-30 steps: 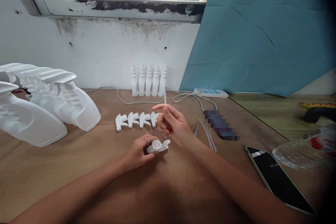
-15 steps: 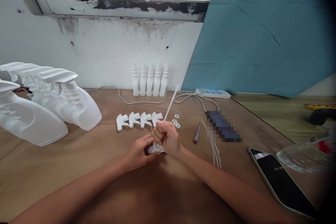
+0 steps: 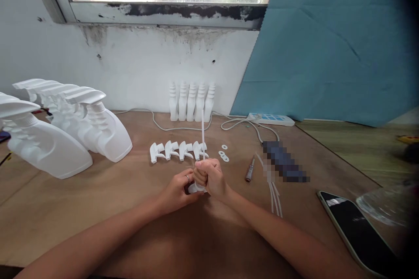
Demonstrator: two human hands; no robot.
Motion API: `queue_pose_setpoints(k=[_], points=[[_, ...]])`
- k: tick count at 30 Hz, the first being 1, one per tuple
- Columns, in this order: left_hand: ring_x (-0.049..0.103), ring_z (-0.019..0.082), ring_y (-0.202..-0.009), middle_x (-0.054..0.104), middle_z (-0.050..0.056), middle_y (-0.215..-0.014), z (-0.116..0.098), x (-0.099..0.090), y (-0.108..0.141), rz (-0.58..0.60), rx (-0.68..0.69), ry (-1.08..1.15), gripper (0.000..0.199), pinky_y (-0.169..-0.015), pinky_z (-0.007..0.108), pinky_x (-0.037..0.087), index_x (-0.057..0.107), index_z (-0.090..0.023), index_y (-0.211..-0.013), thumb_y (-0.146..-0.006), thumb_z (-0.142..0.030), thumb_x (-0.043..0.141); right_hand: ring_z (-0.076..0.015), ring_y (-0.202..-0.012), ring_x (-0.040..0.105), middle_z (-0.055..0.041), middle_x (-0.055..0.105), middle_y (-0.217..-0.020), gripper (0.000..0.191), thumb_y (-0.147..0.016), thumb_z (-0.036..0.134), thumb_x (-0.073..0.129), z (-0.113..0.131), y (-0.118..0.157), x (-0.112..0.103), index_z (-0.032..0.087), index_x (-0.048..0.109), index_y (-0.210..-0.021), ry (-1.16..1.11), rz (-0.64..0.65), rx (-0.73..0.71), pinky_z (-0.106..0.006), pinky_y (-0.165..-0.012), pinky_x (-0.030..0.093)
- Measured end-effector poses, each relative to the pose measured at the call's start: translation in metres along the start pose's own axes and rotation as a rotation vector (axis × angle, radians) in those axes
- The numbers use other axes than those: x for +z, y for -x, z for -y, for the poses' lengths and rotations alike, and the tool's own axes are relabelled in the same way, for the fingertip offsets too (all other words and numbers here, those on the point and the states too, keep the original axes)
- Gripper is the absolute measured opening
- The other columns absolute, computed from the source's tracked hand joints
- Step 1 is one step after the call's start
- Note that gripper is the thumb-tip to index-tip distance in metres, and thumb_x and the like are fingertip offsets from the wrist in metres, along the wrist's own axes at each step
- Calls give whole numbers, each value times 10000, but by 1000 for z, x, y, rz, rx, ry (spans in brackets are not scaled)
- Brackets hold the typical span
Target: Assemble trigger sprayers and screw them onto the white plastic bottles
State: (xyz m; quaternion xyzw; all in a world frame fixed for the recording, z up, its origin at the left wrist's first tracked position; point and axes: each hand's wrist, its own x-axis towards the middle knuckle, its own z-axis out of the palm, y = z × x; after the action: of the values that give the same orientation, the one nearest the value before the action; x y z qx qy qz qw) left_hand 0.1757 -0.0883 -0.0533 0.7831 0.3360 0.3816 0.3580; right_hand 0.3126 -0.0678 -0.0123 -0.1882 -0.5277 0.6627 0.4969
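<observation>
Low over the table, my left hand (image 3: 180, 189) is closed around a white spray trigger head (image 3: 195, 188), mostly covered by my fingers. My right hand (image 3: 212, 178) makes a fist right above it, wrapped round a thin white dip tube (image 3: 203, 133) that stands nearly upright out of the fist. Whether the tube's lower end sits in the trigger head is hidden. Just beyond my hands lies a row of several white trigger heads (image 3: 172, 150). To their right are several flat white washers (image 3: 224, 156).
White spray bottles (image 3: 62, 152) with heads fitted stand at left. Several white bottles (image 3: 191, 107) line the wall. On the right lie a screwdriver (image 3: 250, 169), loose tubes (image 3: 275, 196), a power strip (image 3: 271, 119), a phone (image 3: 356, 231) and a clear plastic bottle (image 3: 379, 205).
The dip tube has swung from leaning right to nearly upright. My hands keep their grip. The whole view has shifted slightly, with things appearing further right.
</observation>
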Motion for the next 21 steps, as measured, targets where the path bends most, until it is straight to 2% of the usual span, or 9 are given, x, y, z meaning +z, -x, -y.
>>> queue_pose_setpoints(k=[7, 12, 15, 17, 18, 20, 21], points=[[555, 154, -782, 620, 34, -916, 10, 3, 1, -30, -9, 52, 148, -686, 256, 465, 634, -156, -833, -799, -291, 685, -43, -381, 192, 70, 251, -400, 477, -789, 294, 583, -5, 6, 0, 195, 310, -411, 163, 87, -4, -250, -404, 140], [521, 134, -731, 597, 27, -866, 6, 2, 0, -35, -19, 56, 168, -647, 242, 436, 620, -145, -802, -792, -295, 694, -56, -389, 191, 73, 239, -416, 499, -864, 378, 525, -8, 3, 0, 206, 298, -454, 187, 36, -30, -246, -398, 166], [480, 116, -679, 574, 19, -829, 1, -1, -1, -42, -52, 53, 188, -602, 231, 406, 620, -139, -882, -797, -294, 684, -80, -447, 352, 45, 392, -508, 415, -877, 420, 552, 3, 2, -7, 188, 444, -550, 213, 17, -42, -225, -436, 295], [460, 107, -650, 569, 10, -804, -2, -4, -2, -60, -76, 48, 225, -588, 230, 391, 631, -142, -947, -794, -297, 685, -126, -656, 539, -12, 569, -743, 230, -842, 398, 632, 15, 5, -18, 181, 604, -771, 293, 16, -58, -242, -596, 440], [463, 107, -649, 575, 10, -806, -4, -5, -3, -75, -93, 50, 239, -589, 230, 392, 637, -146, -967, -790, -297, 690, -157, -821, 586, -40, 610, -904, 206, -823, 378, 667, 20, 8, -25, 195, 635, -913, 354, 6, -72, -272, -726, 476], [507, 120, -689, 599, 19, -842, -7, -7, -5, -103, -144, 94, 261, -615, 236, 419, 646, -158, -994, -780, -297, 700, -200, -1083, 558, -61, 598, -1146, 358, -785, 342, 722, 27, 15, -42, 236, 615, -1110, 475, -31, -88, -335, -944, 440], [539, 133, -723, 614, 26, -867, -8, -8, -7, -118, -173, 142, 272, -640, 244, 443, 645, -162, -1002, -777, -303, 703, -209, -1138, 541, -63, 592, -1193, 428, -757, 323, 753, 28, 18, -50, 249, 603, -1151, 500, -50, -78, -355, -992, 417]])
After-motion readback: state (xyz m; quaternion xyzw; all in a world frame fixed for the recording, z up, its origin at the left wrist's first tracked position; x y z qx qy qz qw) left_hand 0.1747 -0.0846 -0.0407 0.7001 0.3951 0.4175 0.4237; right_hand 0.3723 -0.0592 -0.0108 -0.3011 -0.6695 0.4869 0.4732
